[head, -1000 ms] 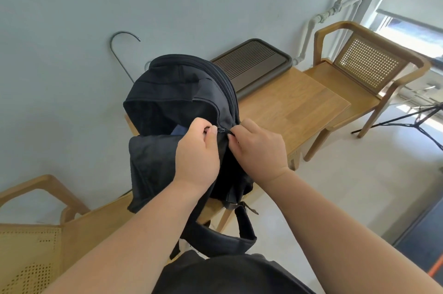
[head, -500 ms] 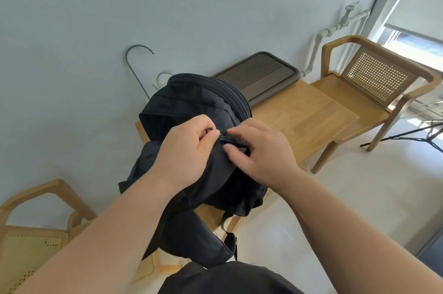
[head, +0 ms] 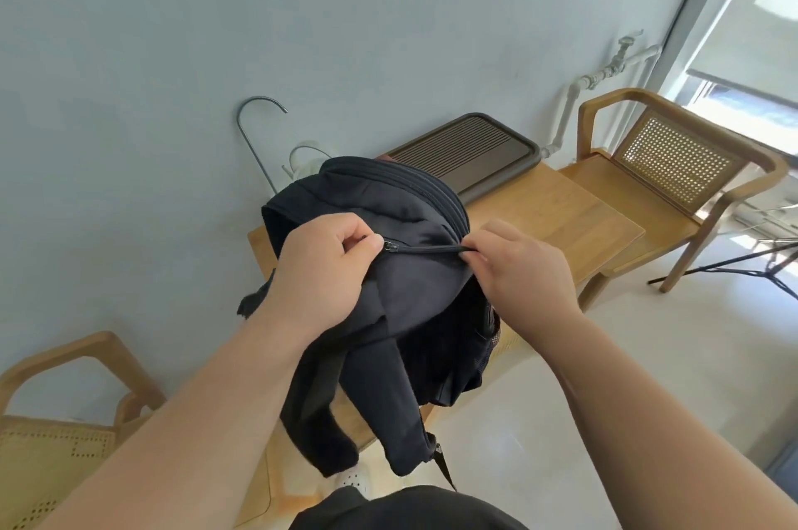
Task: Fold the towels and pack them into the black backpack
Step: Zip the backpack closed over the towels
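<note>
wooden table (head: 561, 218) carries the black backpack (head: 401, 296) at its near edge, soft and slumping. left hand (head: 321, 270) pinches beside the zipper slider (head: 392, 246), right hand (head: 524, 270) pinches the zipper (head: 427, 248) opposite; best gripped by that seam.

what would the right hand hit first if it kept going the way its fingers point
Likely the zipper pull on the black backpack, pinched by the left hand; the right hand points along that zipper.

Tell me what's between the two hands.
A zipper on the black backpack spans left hand to right hand, slider by the left thumb. Head view.
</note>
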Available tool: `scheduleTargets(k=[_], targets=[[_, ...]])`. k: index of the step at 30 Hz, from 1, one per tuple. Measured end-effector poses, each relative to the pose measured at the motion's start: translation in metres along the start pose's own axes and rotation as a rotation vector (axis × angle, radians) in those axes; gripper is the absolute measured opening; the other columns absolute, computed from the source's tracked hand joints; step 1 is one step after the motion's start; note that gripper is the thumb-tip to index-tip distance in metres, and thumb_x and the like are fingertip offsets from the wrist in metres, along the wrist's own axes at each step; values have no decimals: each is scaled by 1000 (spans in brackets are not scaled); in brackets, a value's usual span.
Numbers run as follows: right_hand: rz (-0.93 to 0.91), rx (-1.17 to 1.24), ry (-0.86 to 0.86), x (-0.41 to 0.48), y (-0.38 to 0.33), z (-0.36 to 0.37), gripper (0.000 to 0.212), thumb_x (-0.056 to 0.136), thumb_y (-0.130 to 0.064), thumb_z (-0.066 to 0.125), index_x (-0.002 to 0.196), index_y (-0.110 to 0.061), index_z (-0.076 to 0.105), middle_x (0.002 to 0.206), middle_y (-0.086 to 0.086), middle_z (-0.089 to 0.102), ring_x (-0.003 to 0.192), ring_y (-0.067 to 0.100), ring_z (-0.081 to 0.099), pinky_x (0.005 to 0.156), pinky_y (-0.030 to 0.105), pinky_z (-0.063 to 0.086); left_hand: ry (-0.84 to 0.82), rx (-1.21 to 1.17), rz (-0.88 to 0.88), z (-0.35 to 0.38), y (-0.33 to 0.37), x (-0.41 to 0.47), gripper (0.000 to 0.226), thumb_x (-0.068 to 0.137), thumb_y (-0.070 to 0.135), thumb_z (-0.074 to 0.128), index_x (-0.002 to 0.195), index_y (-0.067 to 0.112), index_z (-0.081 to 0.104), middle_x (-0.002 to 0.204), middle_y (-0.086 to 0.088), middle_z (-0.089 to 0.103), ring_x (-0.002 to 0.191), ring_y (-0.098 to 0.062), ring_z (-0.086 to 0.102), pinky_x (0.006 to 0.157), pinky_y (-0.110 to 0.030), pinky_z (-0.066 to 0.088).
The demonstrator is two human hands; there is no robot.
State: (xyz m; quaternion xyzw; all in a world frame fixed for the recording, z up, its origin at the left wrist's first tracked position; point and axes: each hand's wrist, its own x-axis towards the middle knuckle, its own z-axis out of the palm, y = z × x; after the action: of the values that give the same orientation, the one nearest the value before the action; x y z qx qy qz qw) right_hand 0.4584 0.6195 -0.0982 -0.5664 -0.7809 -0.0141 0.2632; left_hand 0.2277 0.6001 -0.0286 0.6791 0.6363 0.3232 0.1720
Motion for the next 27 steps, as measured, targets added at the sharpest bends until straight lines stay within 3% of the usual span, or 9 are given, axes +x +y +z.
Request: scheduleTargets(k=[6,8,11,15,22,27], targets=[[269,-18,-125,3,26,-27,15,98,-38,52,98,-29,64,99,-12,59,67,8,52,50,22,34,174,-221,-189,-34,-15,19,21,94,20,65,74,13,68,69,-13,63,62,-18,50,64,-32,43],[207,82,-127,12,0,-36,15,95,-35,54,105,-29,63,98,-15,55,69,-1,50,55,17,32,154,-292,-209,-32,-15,19,21,94,20,65,75,13,69,71,-11,65,65,-15,51,65,-31,42],[49,261,-84,26,-57,-47,34,94,-47,51,123,-31,61,96,-19,49,77,0,52,66,16,40,103,-395,-218,-23,-15,16,21,95,21,65,75,18,72,75,-6,71,70,-14,59,71,-35,48],[-14,127,-151,46,-104,-39,48,94,-60,51,133,-35,61,108,-14,52,95,9,57,77,30,51,41,-461,-196,-24,-20,17,24,95,23,65,73,30,72,70,4,69,73,-17,63,74,-43,54],[-75,-103,-182,68,-131,-12,26,99,-45,51,99,-28,70,96,-11,56,88,14,60,72,37,53,-81,-503,-163,-35,-56,28,24,96,21,65,73,27,71,67,4,67,71,-16,62,69,-41,52],[38,-214,-73,64,-122,9,20,98,-38,57,91,-31,74,89,-12,60,82,14,62,65,22,39,-69,-620,-293,-43,-103,56,23,98,20,61,78,14,68,48,17,50,52,-7,45,60,-25,38]])
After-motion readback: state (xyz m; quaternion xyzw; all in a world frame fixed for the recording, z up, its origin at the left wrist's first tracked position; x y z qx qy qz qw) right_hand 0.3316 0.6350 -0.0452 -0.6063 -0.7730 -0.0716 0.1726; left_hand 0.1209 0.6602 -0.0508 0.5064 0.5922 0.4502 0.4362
